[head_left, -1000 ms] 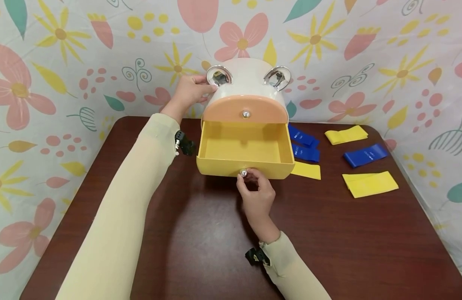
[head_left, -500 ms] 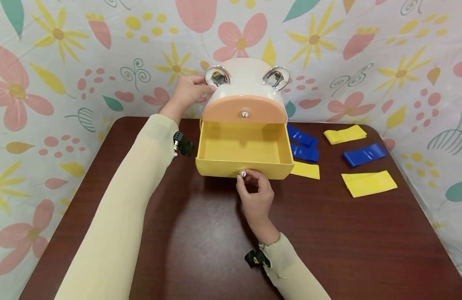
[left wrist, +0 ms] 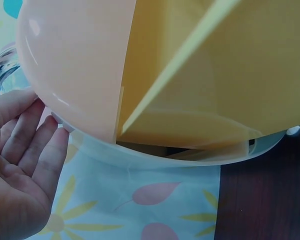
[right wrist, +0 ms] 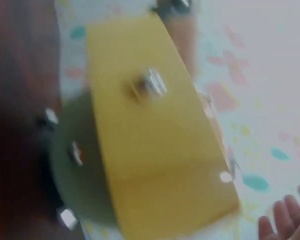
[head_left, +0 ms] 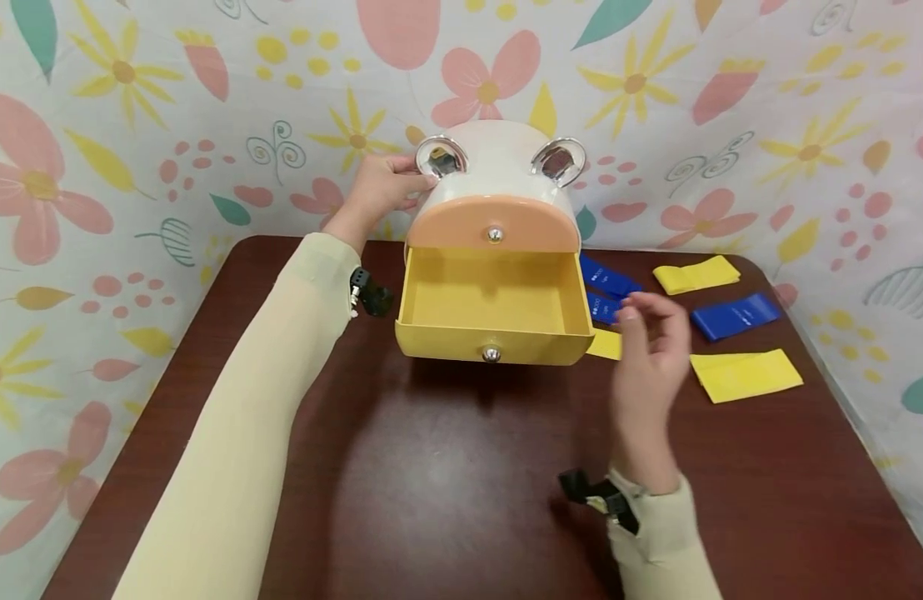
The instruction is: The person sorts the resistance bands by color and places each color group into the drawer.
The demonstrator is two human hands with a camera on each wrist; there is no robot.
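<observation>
Left grip (head_left: 379,187) on smooth rounded organizer (head_left: 495,167)

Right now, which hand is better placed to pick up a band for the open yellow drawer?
Right hand: open beside the flat blue and yellow bands. Left hand rests on the white organiser.

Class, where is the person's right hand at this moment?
In the head view, the right hand hovers open right of the yellow drawer, over a yellow band.
</observation>
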